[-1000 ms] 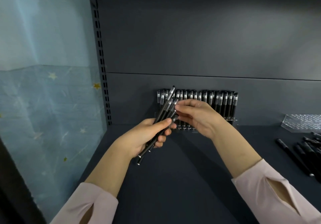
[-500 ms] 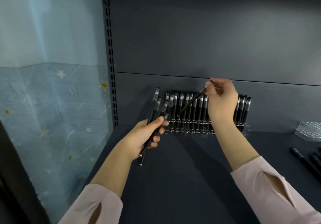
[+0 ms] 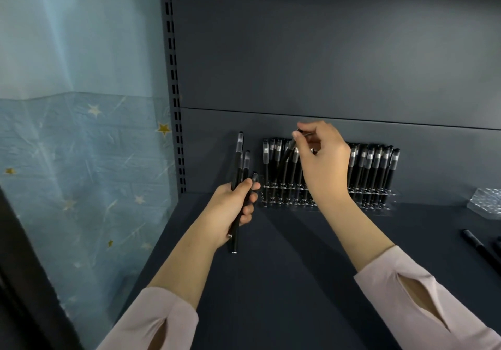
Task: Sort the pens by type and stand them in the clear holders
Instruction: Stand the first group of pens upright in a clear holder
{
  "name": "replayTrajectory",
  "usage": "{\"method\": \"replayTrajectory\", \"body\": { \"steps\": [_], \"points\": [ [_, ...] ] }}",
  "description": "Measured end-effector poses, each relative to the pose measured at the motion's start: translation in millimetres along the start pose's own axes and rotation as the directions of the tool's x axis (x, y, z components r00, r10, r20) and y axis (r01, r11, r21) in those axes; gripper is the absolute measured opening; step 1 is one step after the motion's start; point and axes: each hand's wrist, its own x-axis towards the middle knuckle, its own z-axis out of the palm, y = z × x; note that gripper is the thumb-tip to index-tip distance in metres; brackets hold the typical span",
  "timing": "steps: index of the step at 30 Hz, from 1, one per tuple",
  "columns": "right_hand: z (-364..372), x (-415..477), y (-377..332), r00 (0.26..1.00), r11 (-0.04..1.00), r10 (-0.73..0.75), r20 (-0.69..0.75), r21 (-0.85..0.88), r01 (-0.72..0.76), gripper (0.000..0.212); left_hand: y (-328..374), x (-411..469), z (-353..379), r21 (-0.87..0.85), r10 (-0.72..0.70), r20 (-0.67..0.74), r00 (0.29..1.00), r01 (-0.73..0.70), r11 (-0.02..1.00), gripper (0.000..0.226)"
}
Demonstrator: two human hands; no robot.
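1. Left hand (image 3: 230, 208): fingers (image 3: 248, 210) wrapped round a few black pens (image 3: 240, 159), just left of the clear holder (image 3: 379, 204).
2. Right hand (image 3: 325, 167) is pinching one pen (image 3: 286, 154), tilted over the holder's standing row (image 3: 374, 165).
3. Loose pens (image 3: 478, 249) lie on the shelf (image 3: 298, 268), far right.

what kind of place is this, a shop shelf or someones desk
Likely a shop display shelf, though that's a guess: a slotted dark grey metal upright, a clear plastic holder packed with standing black pens with clear caps, and loose black pens lying at right.
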Motion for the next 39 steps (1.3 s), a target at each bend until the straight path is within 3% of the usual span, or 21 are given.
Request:
{"method": "replayTrajectory", "body": {
  "steps": [9, 14, 21, 24, 29, 32, 35, 39],
  "points": [
    [-1.9, -2.1, 6.6, 1.000, 0.999, -0.021, 0.021, -0.040, 0.021, 0.013, 0.1, 2.1, 4.0, -0.031, 0.041, -0.019, 0.999, -0.042, 0.999, 0.025],
    [3.8, -7.4, 11.0, 0.978, 0.987, -0.075, 0.195, -0.126, 0.100, 0.026, -2.0, 1.2, 3.0, 0.060, 0.129, 0.008, 0.992, -0.129, 0.990, 0.018],
    [8.5, -17.5, 19.7, 0.920, 0.971, -0.043, 0.389, -0.202, 0.131, 0.046, -1.0, 0.7, 4.2, 0.013, 0.158, 0.006, 0.987, -0.158, 0.987, 0.019],
    [8.7, -20.2, 20.6, 0.916, 0.977, -0.024, 0.400, -0.184, 0.105, 0.049, -0.4, 0.6, 3.2, -0.003, 0.155, -0.011, 0.988, -0.155, 0.988, 0.019],
    [2.9, -20.7, 10.0, 0.943, 0.998, 0.021, 0.331, -0.063, 0.000, 0.044, 2.4, -0.9, 4.4, -0.017, 0.174, 0.023, 0.984, -0.174, 0.985, 0.020],
    [-4.5, -17.3, 0.5, 0.908, 0.977, 0.163, 0.386, 0.063, -0.202, 0.028, 4.3, -3.7, 8.1, -0.036, 0.182, 0.096, 0.979, -0.179, 0.983, 0.023],
    [-12.2, -16.3, -6.0, 0.825, 0.851, 0.293, 0.484, 0.262, -0.456, 0.019, 4.7, -7.0, 12.8, -0.032, 0.193, 0.143, 0.971, -0.191, 0.981, 0.025],
    [-19.6, -15.6, -5.9, 0.708, 0.625, 0.392, 0.588, 0.395, -0.673, 0.020, 3.0, -9.9, 18.3, 0.000, 0.194, 0.169, 0.967, -0.196, 0.981, 0.027]
  ]
}}
